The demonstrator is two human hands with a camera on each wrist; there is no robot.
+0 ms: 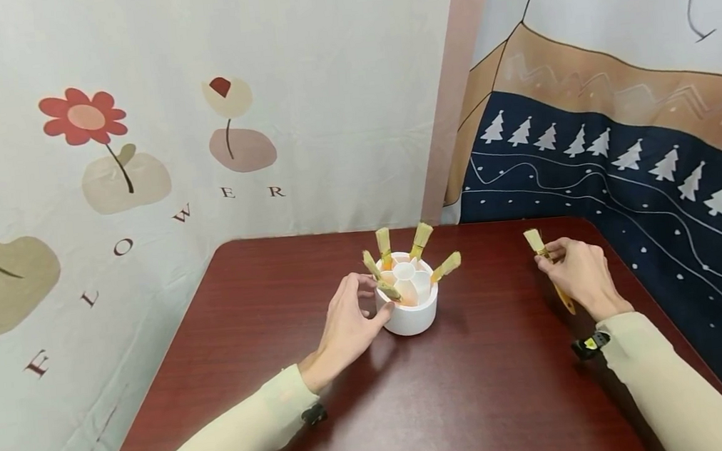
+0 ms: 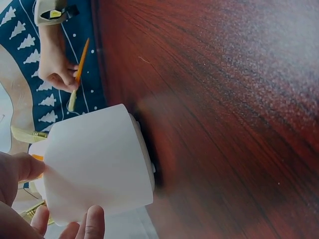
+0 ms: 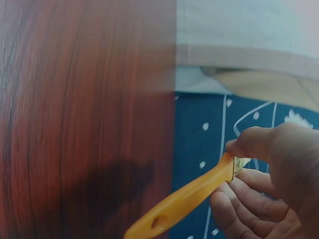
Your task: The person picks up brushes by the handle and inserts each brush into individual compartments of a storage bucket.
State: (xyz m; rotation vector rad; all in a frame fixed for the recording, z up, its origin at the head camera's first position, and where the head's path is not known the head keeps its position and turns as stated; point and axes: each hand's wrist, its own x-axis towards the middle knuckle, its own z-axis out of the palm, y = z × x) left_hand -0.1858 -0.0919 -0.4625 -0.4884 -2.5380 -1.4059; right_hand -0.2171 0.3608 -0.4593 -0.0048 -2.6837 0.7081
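Observation:
A white round organizer [image 1: 411, 319] with divided compartments stands on the table. Several paintbrushes lean in it with their bristles up, among them one paintbrush [image 1: 447, 266] tilted to the right. My left hand [image 1: 351, 317] holds the organizer's left side, thumb at the front and fingers behind; in the left wrist view its fingertips [image 2: 94, 221] touch the white wall. Off to the right, my right hand [image 1: 579, 271] pinches a paintbrush near its metal band, bristles up. That paintbrush's orange handle [image 3: 184, 199], with a hole near its end, points down over the table in the head view.
The dark red wooden table [image 1: 264, 291] reaches back to a hanging cloth [image 1: 337, 98] printed with flowers and letters. A navy cloth [image 1: 589, 184] with white trees hangs along the right edge. Dark wrist devices sit at both cuffs.

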